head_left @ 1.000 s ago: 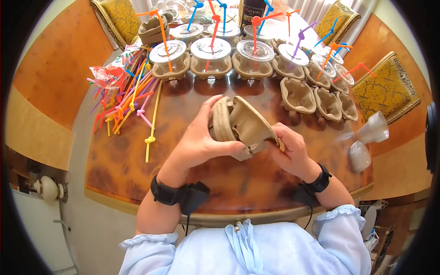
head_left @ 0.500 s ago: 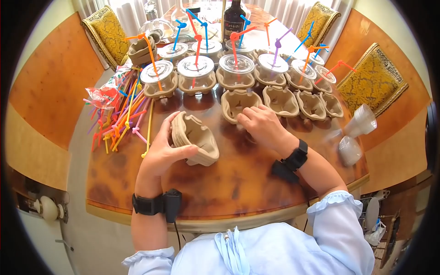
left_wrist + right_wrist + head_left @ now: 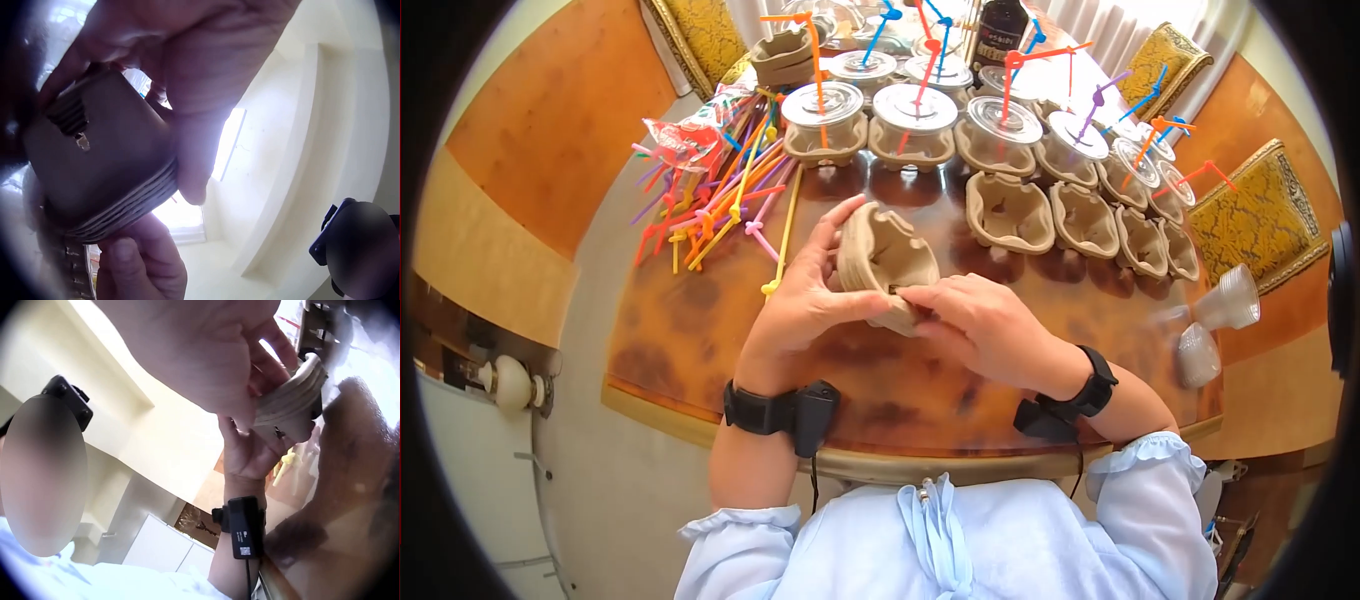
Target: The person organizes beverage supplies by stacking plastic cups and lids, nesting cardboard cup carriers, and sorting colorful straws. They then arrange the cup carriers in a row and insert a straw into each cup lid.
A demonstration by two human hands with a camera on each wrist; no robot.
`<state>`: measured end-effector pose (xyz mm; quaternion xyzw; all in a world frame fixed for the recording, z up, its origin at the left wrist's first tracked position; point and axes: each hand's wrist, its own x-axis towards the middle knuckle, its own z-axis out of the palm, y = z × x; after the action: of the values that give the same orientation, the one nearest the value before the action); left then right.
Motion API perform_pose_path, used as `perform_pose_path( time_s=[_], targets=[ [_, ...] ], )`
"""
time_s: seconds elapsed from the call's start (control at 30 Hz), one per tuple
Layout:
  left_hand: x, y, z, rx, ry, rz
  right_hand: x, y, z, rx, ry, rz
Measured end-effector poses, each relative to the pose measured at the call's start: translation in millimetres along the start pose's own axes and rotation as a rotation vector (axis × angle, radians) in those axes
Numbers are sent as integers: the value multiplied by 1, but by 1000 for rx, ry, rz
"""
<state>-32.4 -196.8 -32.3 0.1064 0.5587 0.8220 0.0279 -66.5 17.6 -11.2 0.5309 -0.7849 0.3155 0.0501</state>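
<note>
The left hand (image 3: 805, 300) holds a nested stack of brown pulp cup holders (image 3: 885, 255), tilted above the table, its thumb along the near side. At the stack's near right rim the right hand (image 3: 990, 325) pinches the edge with thumb and fingers. In the left wrist view the stack's layered rims (image 3: 125, 206) show beneath its base, between the left hand (image 3: 187, 75) and the right fingers (image 3: 140, 262). Seen from the right wrist, both hands meet at the stack (image 3: 290, 400). Four single holders stand in a row, the nearest one (image 3: 1010, 215) beyond the right hand.
Lidded cups (image 3: 915, 110) with knotted straws stand in holders along the back. Loose coloured straws (image 3: 720, 200) and a red-white wrapper (image 3: 685, 145) lie at left. More holders (image 3: 783, 60) are stacked behind. Clear plastic cups (image 3: 1198, 355) lie at the right edge.
The right hand was at a holder at the left end of the front row; it has come back to the stack in the left hand. That holder stays there.
</note>
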Motion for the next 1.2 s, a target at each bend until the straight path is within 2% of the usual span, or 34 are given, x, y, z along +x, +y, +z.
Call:
perform_pose_path(
  time_s=[0.1, 0.13, 0.23, 0.33, 0.43, 0.5, 0.57, 0.63, 0.77, 0.83, 0.93, 1.13, 1.2],
  targets=[
    [-3, 1, 2, 62, -47, 29, 3, -1, 6, 96, -35, 52],
    [-3, 5, 2, 88, -56, -2, 3, -1, 8, 78, -30, 35],
    [0, 4, -3, 172, -79, 42, 5, -2, 13, 23, 3, -15],
    [1, 7, 0, 258, -1, 44, 11, 3, 10, 4, 43, -79],
    [1, 3, -8, 287, 7, 51, 13, 11, 10, 44, 62, -134],
    [1, 7, -7, 232, 36, 31, 12, 13, 7, 76, 90, -142],
    [-2, 14, -2, 119, 86, -28, 14, 16, 2, 71, 148, -76],
    [-1, 10, -13, 51, 108, -27, 21, 22, -2, 95, 213, -40],
    [-6, 22, -23, -77, 185, -50, 37, 26, -12, -175, 228, -117],
    [-7, 25, -32, -118, 230, -104, 42, 27, -8, -191, 232, -146],
    [-9, 27, -36, -85, 317, -67, 46, 33, 0, -193, 237, -228],
    [-6, 22, -44, 4, 463, 132, 44, 49, 8, -559, 208, -216],
    [-8, 27, -40, 33, 482, 129, 44, 53, 12, -640, 171, -182]
  ],
)
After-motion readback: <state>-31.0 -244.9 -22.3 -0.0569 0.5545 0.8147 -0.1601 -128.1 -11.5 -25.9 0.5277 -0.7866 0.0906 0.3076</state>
